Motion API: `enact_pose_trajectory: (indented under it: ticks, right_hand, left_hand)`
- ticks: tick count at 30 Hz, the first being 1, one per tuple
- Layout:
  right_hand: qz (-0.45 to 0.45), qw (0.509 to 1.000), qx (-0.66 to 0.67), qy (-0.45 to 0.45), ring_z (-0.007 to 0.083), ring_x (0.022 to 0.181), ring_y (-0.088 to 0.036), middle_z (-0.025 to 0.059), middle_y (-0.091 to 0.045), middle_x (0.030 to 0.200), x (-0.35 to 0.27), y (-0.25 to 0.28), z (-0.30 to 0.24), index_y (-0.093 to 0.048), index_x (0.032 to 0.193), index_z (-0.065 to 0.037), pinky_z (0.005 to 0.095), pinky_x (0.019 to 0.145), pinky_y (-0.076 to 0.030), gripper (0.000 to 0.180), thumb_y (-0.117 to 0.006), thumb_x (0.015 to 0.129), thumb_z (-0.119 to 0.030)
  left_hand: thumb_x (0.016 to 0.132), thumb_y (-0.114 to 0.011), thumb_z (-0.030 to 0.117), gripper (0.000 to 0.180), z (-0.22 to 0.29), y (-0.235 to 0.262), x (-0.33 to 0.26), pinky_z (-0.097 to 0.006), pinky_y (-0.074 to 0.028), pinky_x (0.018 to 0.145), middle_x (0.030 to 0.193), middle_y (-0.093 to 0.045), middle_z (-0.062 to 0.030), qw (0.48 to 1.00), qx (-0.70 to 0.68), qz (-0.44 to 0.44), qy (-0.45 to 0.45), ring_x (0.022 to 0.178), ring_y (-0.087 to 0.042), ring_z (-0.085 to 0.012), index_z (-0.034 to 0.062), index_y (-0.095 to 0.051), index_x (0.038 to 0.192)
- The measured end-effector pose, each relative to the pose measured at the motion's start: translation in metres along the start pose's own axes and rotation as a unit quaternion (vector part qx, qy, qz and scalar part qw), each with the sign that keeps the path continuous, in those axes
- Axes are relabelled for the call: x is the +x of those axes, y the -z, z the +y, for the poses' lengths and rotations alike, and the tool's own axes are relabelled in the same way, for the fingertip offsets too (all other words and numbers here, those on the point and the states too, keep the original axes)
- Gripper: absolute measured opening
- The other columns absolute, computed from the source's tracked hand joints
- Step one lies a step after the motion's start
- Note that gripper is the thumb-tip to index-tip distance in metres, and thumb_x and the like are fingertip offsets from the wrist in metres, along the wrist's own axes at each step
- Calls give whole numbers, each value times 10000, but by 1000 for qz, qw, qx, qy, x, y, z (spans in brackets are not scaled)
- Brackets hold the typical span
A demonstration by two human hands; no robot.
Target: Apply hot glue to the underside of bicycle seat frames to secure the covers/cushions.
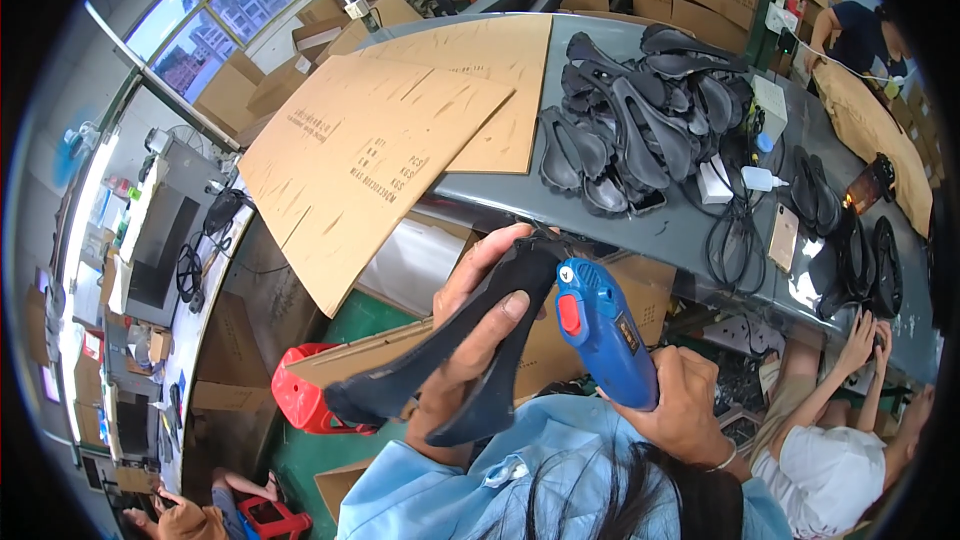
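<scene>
The left hand [478, 342] is clamped around a black saddle [512, 283], held on the near side of the surface [685, 238]. Just right, the right hand [685, 395] grips a blue tool [612, 345]; whether its tip touches the saddle is hard to tell.

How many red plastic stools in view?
2: one red stool on the green floor left of the left hand, partly behind brown cardboard; second red stool lower left, near a seated person. Others may be hidden.
</scene>
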State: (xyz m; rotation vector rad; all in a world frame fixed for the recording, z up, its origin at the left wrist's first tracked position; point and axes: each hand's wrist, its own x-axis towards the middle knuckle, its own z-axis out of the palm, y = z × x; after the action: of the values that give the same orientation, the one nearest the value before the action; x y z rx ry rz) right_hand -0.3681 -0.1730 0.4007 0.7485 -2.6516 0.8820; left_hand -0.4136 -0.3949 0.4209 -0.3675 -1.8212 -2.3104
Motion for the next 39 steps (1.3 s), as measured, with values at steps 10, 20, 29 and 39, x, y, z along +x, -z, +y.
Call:
enact_pose_trajectory:
  ticks: [10,20,29,39]
  right_hand:
    - [-24,998,-42,28,264,547,-530,82,-529,615,0,5,12,-473,735,-53,353,573,-389,392,-788,574,-219]
    - [-42,996,-43,67,273,538,-520,82,-517,602,2,9,15,-456,710,-67,356,575,-387,376,-775,582,-218]
    - [-43,996,11,80,269,519,-518,91,-520,594,4,2,15,-457,712,-51,357,515,-391,373,-773,577,-198]
    - [-30,998,59,-2,289,510,-533,106,-525,575,3,-14,4,-453,744,-40,381,503,-410,420,-784,553,-213]
  left_hand:
    - [770,-594,121,459,55,32,29,-250,-433,696,933,-586,-84,942,106,-183,262,779,-545,-132,-20,-484,1193]
    - [798,-598,168,436,53,40,42,-286,-426,787,1022,-593,-92,907,235,-341,73,929,-535,-162,-4,-508,1188]
    - [808,-605,228,465,23,34,59,-304,-381,913,1128,-577,-111,856,154,-426,247,1053,-518,-174,12,-505,1207]
    - [787,-627,225,467,29,33,55,-302,-413,913,1150,-559,-133,908,219,-336,123,1050,-535,-187,2,-517,1183]
